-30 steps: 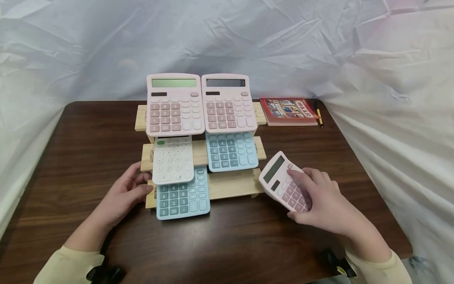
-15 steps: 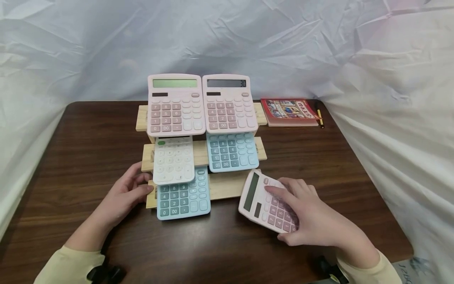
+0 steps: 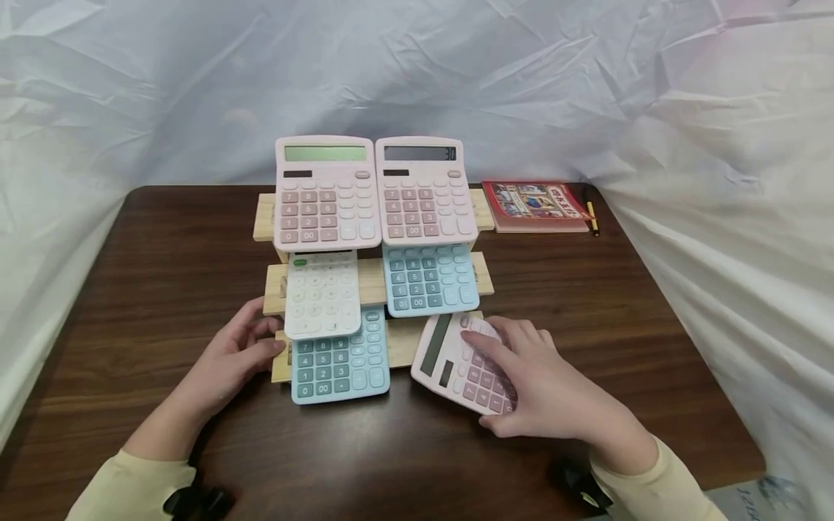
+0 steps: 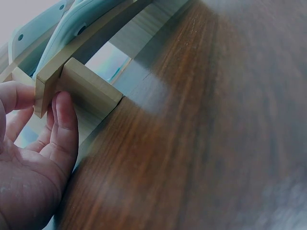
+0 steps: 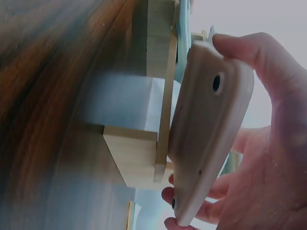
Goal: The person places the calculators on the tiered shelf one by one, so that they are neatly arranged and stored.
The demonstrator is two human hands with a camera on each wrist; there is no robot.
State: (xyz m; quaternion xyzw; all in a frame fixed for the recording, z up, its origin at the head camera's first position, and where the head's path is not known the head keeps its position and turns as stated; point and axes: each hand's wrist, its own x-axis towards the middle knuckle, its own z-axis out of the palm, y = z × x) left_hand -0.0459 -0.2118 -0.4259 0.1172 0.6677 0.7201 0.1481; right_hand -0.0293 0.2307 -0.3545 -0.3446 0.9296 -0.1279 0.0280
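Observation:
My right hand [image 3: 544, 383] grips a pink calculator [image 3: 449, 358], tilted and turned askew, over the right end of the lowest step of a wooden rack [image 3: 402, 344]. Its pale back [image 5: 206, 115] comes close against the step's edge in the right wrist view. My left hand [image 3: 231, 354] pinches the left end of that same step, thumb on one face and fingers behind the board [image 4: 43, 88]. Beside the held calculator, a blue calculator [image 3: 340, 373] lies on the lowest step. A white calculator [image 3: 322, 300] and a second blue calculator [image 3: 431, 282] rest on the middle step.
Two more pink calculators, one at left [image 3: 328, 195] and one at right [image 3: 426, 192], stand side by side on the top step. A red booklet [image 3: 537, 206] and a yellow-and-black pen [image 3: 591, 217] lie behind, right of the rack, on the dark wooden table [image 3: 163, 253]. White sheeting [image 3: 417, 72] hangs behind.
My right hand has carried the pink calculator leftward, from the rack's right side to over the lowest step, turning it on the way. My left hand keeps its hold on the step.

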